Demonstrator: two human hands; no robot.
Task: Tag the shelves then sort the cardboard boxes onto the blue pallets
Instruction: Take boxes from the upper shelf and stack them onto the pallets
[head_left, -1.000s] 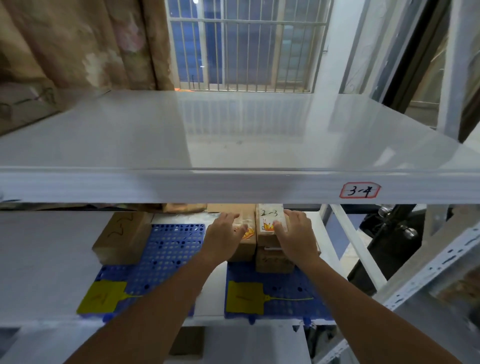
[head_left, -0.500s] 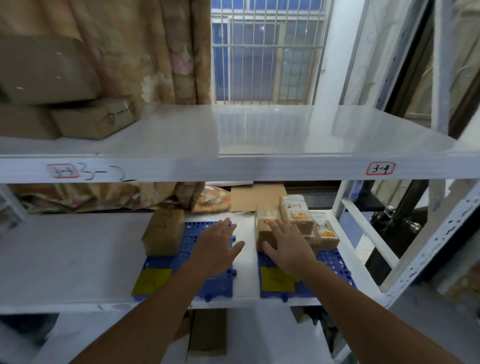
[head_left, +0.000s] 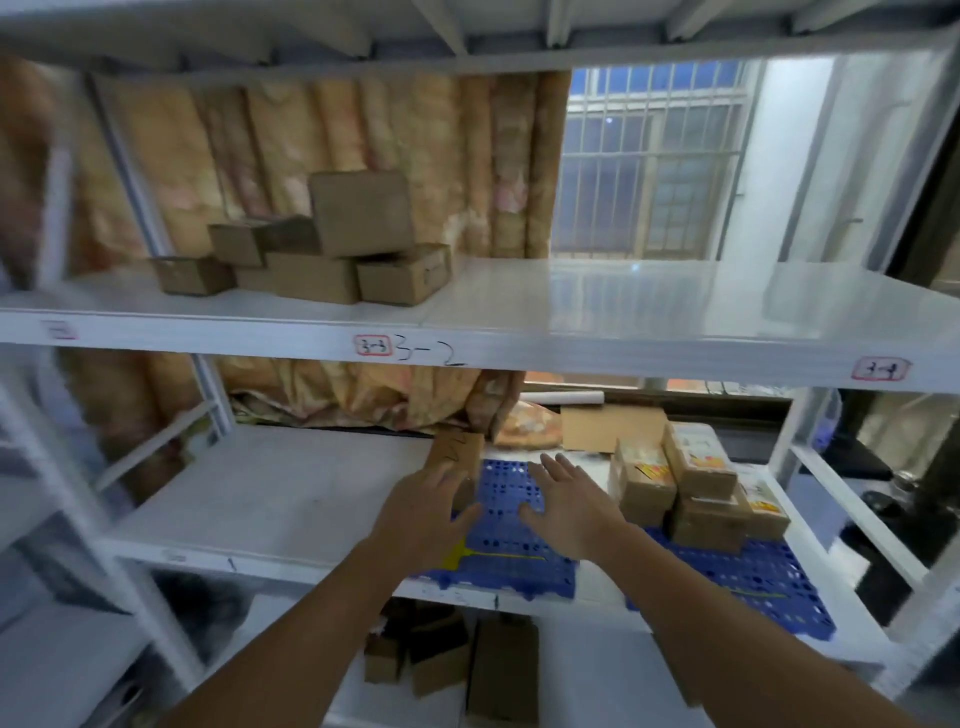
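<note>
Two blue pallets lie on the middle shelf: the left pallet (head_left: 511, 535) and the right pallet (head_left: 748, 582). A single cardboard box (head_left: 457, 457) stands at the left pallet's far left corner. A stack of several small boxes (head_left: 680, 493) sits on the right pallet. My left hand (head_left: 423, 514) and my right hand (head_left: 569, 501) hover over the left pallet with fingers spread and hold nothing. The left hand is just in front of the single box. Red-bordered tags read 3-3 (head_left: 372, 346) and 3-4 (head_left: 880, 370) on the upper shelf's edge.
A pile of several brown boxes (head_left: 332, 249) sits on the upper shelf at left, with bare white shelf (head_left: 675, 296) to its right. More boxes (head_left: 457, 665) lie on the lower level. A curtain and barred window (head_left: 644, 171) are behind. A flat cardboard piece (head_left: 610, 426) lies behind the pallets.
Both hands have left the stacked boxes on the right pallet and moved left over the left pallet. The view has pulled back and tilted up, showing the upper shelf's box pile.
</note>
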